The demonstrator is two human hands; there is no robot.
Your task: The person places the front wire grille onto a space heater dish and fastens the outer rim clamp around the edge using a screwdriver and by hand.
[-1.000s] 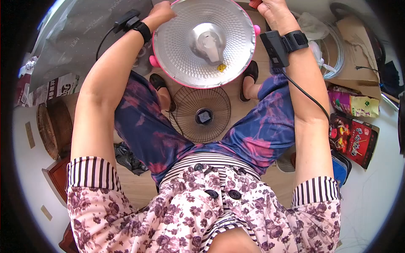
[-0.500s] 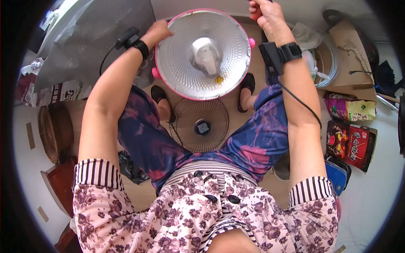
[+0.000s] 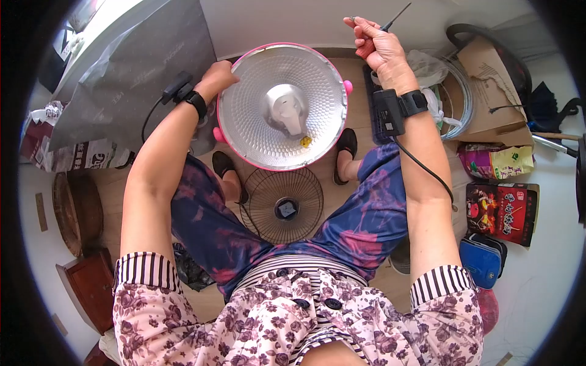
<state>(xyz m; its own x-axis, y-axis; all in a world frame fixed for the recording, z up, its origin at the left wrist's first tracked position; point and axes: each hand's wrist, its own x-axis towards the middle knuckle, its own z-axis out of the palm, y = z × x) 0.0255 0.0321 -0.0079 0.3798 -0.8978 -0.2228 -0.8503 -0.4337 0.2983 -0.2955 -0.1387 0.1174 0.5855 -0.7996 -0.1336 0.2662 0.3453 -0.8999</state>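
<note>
A round silver reflector dish (image 3: pixel 244 116) with a pink rim and pink side knobs faces up between my legs. My left hand (image 3: pixel 220 78) grips its upper left rim. Off to the upper right of the dish, my right hand (image 3: pixel 379 46) is closed around a screwdriver with a red handle, its dark shaft (image 3: pixel 397 16) pointing up and right. Something tiny sits at my right fingertips, too small to name. A yellow sticker (image 3: pixel 305 141) marks the dish's lower inside. Below the dish, a round wire grille (image 3: pixel 262 201) lies on the floor.
On the right are a cardboard box (image 3: pixel 488 67), coiled clear tubing (image 3: pixel 467 110), a purple and green packet (image 3: pixel 497 161), a red box (image 3: pixel 503 213) and a blue case (image 3: pixel 479 262). Left stand a grey sheet (image 3: pixel 134 79), a wooden round (image 3: pixel 76 213) and a red-brown wooden piece (image 3: pixel 91 290).
The dish and both hands appear lower in the view. My right hand has turned out from the top edge, so the screwdriver shaft now shows. My left hand still holds the rim.
</note>
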